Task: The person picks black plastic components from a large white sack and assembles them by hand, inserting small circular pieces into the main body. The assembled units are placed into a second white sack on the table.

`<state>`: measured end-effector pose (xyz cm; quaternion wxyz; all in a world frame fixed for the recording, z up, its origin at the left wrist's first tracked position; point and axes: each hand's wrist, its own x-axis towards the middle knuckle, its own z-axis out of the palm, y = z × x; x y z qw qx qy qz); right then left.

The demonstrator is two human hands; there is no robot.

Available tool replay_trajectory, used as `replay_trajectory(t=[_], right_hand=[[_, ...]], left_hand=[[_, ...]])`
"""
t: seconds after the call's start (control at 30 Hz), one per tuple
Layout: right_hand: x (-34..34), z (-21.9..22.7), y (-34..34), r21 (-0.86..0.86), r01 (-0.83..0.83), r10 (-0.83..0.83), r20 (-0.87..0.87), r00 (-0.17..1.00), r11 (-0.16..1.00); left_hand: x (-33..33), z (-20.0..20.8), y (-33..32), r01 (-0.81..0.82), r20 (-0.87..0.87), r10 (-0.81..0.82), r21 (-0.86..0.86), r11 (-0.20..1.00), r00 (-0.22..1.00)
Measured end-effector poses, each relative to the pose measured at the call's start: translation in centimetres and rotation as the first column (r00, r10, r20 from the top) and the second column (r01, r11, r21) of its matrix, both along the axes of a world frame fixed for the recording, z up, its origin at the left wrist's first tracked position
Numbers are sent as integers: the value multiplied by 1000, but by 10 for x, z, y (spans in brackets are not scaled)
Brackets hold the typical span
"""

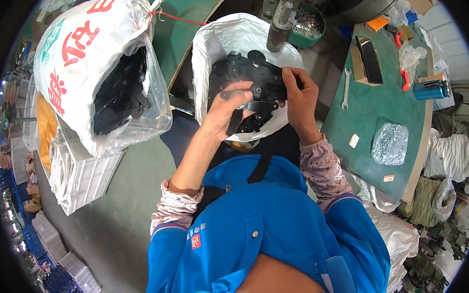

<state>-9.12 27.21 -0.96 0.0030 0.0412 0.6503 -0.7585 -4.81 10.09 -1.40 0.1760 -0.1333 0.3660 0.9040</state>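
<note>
A black part with a round hub (pixel 260 90) is held between my two hands, above the mouth of an open white sack (pixel 204 48). My left hand (pixel 221 112) grips it from the left, its thumb near the hub. From the other side, my right hand (pixel 303 99) pinches its right end between thumb and fingers; some fingertips are hidden behind it. Many similar black parts (pixel 231 68) lie in the sack below. A grey metal cylinder of a machine (pixel 279 34) stands just beyond my hands, over the sack's far rim.
At left, a tied white sack (pixel 74 45) bulges with black parts, above a white plastic crate (pixel 95 183). A green bin (pixel 319 39) holds small metal pieces. On the right-hand green table lie a wrench (pixel 346 89), a phone (pixel 369 61), a blue cup (pixel 430 90) and a clear-wrapped bundle (pixel 390 144).
</note>
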Motion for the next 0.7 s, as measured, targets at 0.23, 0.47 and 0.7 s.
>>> replay_trajectory(t=[0.23,0.47,0.7], right_hand=[[5,-12,-18,-97,112,-110,25,994,989],[27,-15,-48,-224,153,-156,4,988,963],[31,-26,-54,-302,147,-157,-8,988,942]], left_hand=[[-13,-8,6,-160,64,151,180,971,987],[-33,1,27,-550,-43,553,68,833,832],[-30,9,30,-459,-40,458,-20,888,888]])
